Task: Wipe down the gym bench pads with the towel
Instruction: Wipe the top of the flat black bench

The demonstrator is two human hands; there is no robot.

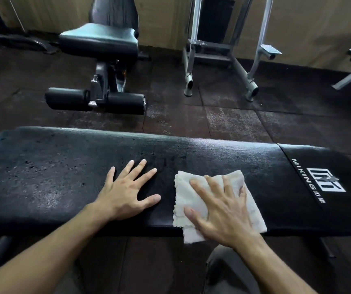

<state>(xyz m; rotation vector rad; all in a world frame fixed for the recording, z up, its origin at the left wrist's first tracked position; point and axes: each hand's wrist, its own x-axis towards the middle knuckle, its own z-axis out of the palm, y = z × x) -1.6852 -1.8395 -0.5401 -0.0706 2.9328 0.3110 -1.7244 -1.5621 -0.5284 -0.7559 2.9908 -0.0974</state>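
At the lower centre of the frame, both hands lie flat on the black bench (pixel 223 158). The right hand (pixel 221 211) presses down on the white towel (pixel 186 195) with its fingers straight and spread, grasping nothing; the left hand (pixel 125 193) rests bare on the pad just beside the towel, fingers splayed and released. The towel's lower corner hangs over the near edge of the bench, and its upper edge stops well short of the far edge. To the left of the left hand a long stretch of worn, speckled pad runs to the rounded end at the frame's left side. To the right of the towel, smoother pad leads to a seam and a white logo (pixel 325 180). Both forearms reach in from the bottom of the frame. Beyond the far edge lies dark rubber floor (pixel 223 117), with a seated machine (pixel 100 60) at upper left and a grey metal frame (pixel 223 66) at upper right.
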